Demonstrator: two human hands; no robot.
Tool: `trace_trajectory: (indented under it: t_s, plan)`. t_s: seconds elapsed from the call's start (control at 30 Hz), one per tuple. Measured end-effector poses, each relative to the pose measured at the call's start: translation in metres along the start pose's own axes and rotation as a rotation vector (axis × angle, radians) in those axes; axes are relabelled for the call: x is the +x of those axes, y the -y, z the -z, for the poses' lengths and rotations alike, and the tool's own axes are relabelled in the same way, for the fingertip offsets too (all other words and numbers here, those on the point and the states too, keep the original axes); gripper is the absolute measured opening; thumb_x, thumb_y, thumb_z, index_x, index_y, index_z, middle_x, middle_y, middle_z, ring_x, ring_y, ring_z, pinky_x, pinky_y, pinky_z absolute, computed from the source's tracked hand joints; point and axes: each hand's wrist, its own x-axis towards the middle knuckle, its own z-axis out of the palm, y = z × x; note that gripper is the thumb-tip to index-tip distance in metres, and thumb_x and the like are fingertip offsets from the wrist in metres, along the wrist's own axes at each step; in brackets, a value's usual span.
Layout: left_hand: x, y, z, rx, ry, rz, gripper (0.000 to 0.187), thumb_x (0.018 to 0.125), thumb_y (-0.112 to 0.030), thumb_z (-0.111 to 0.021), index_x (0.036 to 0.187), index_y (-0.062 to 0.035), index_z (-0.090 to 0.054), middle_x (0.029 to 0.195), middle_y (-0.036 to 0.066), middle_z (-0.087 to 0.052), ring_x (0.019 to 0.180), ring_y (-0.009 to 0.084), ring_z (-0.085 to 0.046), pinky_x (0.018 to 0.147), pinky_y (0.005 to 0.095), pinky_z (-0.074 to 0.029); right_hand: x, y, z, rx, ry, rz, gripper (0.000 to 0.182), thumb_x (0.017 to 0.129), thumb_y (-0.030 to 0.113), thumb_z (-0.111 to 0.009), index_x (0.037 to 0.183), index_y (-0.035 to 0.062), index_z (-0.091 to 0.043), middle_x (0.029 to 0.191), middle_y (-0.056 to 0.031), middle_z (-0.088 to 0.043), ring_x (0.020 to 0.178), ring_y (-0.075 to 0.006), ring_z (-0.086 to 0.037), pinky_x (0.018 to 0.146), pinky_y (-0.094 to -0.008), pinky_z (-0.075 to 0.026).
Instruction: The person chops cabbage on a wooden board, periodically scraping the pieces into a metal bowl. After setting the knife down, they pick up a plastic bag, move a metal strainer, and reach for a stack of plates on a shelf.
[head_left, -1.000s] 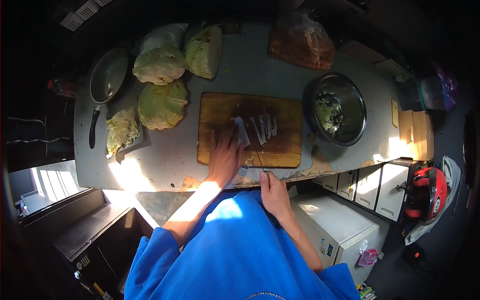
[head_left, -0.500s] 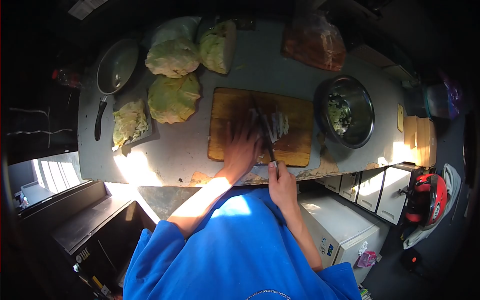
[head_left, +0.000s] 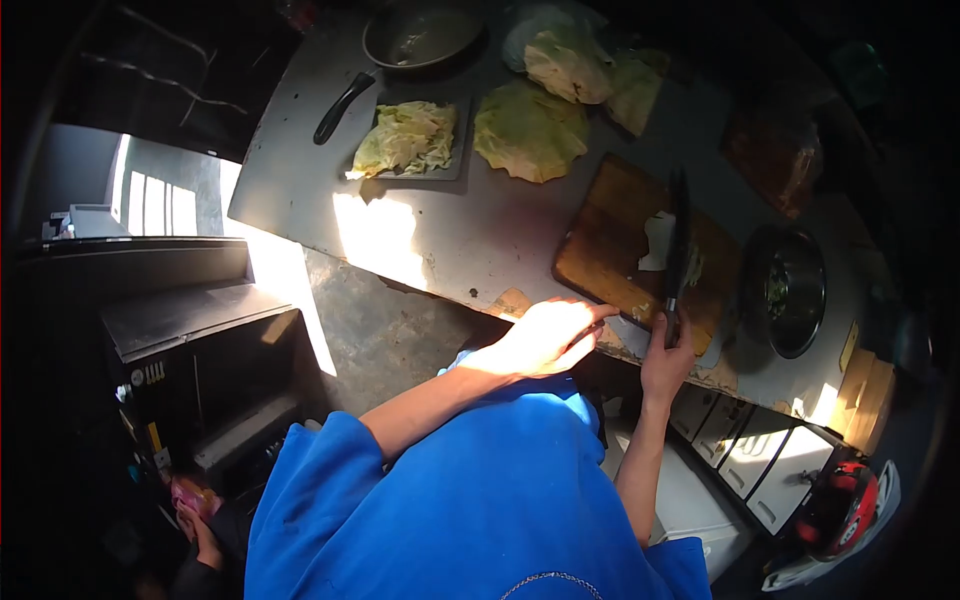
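Observation:
My right hand [head_left: 666, 366] grips the handle of a kitchen knife [head_left: 680, 235], its blade pointing away from me over the wooden cutting board [head_left: 610, 225]. A pale, flat cabbage piece [head_left: 657, 240] lies beside the blade, with small shreds partly hidden behind the knife. Off the board's near-left corner, at the table edge, my left hand [head_left: 556, 335] is empty, its index finger stretched toward the board and the others loosely bent. To the right of the board stands a metal bowl [head_left: 800, 320] with chopped pieces inside.
Cabbage leaves [head_left: 410, 138] lie on a tray at the left, near a frying pan [head_left: 425, 50]. Large cabbage pieces [head_left: 530, 130] sit behind the board. A plastic-wrapped package [head_left: 780, 160] is at the far right. Another person's hand [head_left: 203, 535] shows at lower left beside something pink.
My left hand has come off the board to the table's near edge. The view has swung left, and another person's hand has appeared. The knife stays in my right hand.

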Motion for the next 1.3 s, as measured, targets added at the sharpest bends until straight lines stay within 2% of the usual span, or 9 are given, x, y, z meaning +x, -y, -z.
trace_trajectory:
  t_s: [0.07, 0.23, 0.37, 0.53, 0.67, 0.77, 0.9, 1.13, 1.3]
  plan:
    - [-0.011, -0.002, -0.009, -0.017, -0.073, -0.015, 0.039, 0.094, -0.011, -0.061, 0.132, -0.0034, -0.060, 0.094, 0.012, -0.069, 0.089, 0.0310, -0.066, 0.086, 0.0422, -0.052, -0.002, -0.001, 0.002, 0.013, 0.038, -0.009, 0.039, 0.099, 0.021, -0.064, 0.130, -0.0024, -0.061, 0.111, -0.0223, -0.073, 0.102, -0.0278, -0.071, 0.090, -0.0374, -0.052]
    - [-0.037, -0.020, -0.035, -0.075, -0.203, 0.046, 0.029, 0.095, -0.014, -0.062, 0.122, -0.0035, -0.066, 0.110, 0.017, -0.072, 0.099, 0.0324, -0.070, 0.087, 0.0393, -0.056, -0.001, -0.017, 0.008, 0.067, 0.060, -0.021, 0.037, 0.098, 0.021, -0.066, 0.128, -0.0002, -0.062, 0.104, -0.0191, -0.074, 0.096, -0.0253, -0.072, 0.087, -0.0358, -0.052]
    - [-0.071, -0.019, -0.044, -0.143, -0.196, 0.084, 0.030, 0.094, -0.013, -0.063, 0.122, -0.0037, -0.067, 0.108, 0.017, -0.073, 0.094, 0.0314, -0.072, 0.085, 0.0363, -0.057, 0.001, -0.025, 0.012, 0.144, 0.030, 0.033, 0.034, 0.097, 0.020, -0.067, 0.125, 0.0003, -0.064, 0.098, -0.0165, -0.074, 0.089, -0.0222, -0.071, 0.082, -0.0341, -0.052]
    - [-0.119, -0.014, -0.049, -0.196, -0.339, 0.236, 0.029, 0.096, -0.008, -0.063, 0.125, -0.0062, -0.065, 0.087, 0.008, -0.072, 0.066, 0.0123, -0.063, 0.060, 0.0263, -0.049, 0.000, -0.029, 0.022, 0.159, 0.090, -0.045, 0.035, 0.094, 0.016, -0.070, 0.126, 0.0019, -0.064, 0.095, -0.0120, -0.074, 0.082, -0.0168, -0.068, 0.077, -0.0310, -0.052]
    - [-0.141, -0.012, -0.056, -0.200, -0.478, 0.296, 0.028, 0.099, -0.007, -0.062, 0.126, -0.0040, -0.062, 0.084, 0.004, -0.072, 0.066, 0.0049, -0.058, 0.060, 0.0221, -0.047, -0.002, -0.043, 0.012, 0.350, -0.015, 0.081, 0.037, 0.097, 0.017, -0.069, 0.128, -0.0017, -0.062, 0.093, -0.0066, -0.070, 0.082, -0.0110, -0.062, 0.076, -0.0259, -0.049]
    - [-0.140, -0.016, -0.060, -0.253, -0.557, 0.319, 0.028, 0.098, -0.007, -0.062, 0.126, -0.0034, -0.062, 0.085, 0.004, -0.072, 0.065, 0.0050, -0.058, 0.060, 0.0218, -0.047, -0.006, -0.034, 0.023, 0.322, -0.015, 0.064, 0.035, 0.097, 0.016, -0.068, 0.128, -0.0001, -0.062, 0.093, -0.0091, -0.072, 0.083, -0.0147, -0.066, 0.077, -0.0306, -0.052]
    - [-0.115, -0.005, -0.063, -0.260, -0.525, 0.231, 0.028, 0.097, -0.006, -0.062, 0.125, -0.0029, -0.063, 0.083, 0.004, -0.073, 0.064, 0.0048, -0.058, 0.060, 0.0213, -0.048, -0.014, -0.040, 0.031, 0.412, 0.033, -0.019, 0.036, 0.100, 0.018, -0.065, 0.128, -0.0035, -0.061, 0.094, -0.0093, -0.072, 0.085, -0.0146, -0.066, 0.079, -0.0302, -0.051]
    - [-0.024, -0.022, -0.042, -0.224, -0.232, 0.153, 0.028, 0.098, -0.011, -0.062, 0.125, -0.0047, -0.064, 0.091, 0.007, -0.073, 0.065, 0.0098, -0.058, 0.063, 0.0260, -0.049, -0.025, -0.038, 0.037, 0.463, 0.087, -0.111, 0.038, 0.104, 0.023, -0.058, 0.132, -0.0029, -0.059, 0.086, -0.0047, -0.068, 0.066, -0.0083, -0.058, 0.061, -0.0243, -0.047]
    - [0.005, -0.024, -0.046, -0.180, -0.138, 0.203, 0.026, 0.097, -0.016, -0.063, 0.120, -0.0039, -0.068, 0.090, 0.010, -0.072, 0.060, 0.0115, -0.056, 0.060, 0.0275, -0.047, -0.040, -0.037, 0.024, 0.885, 0.232, -0.214, 0.036, 0.110, 0.026, -0.046, 0.135, 0.0019, -0.051, 0.086, -0.0038, -0.060, 0.057, -0.0077, -0.051, 0.051, -0.0221, -0.044]
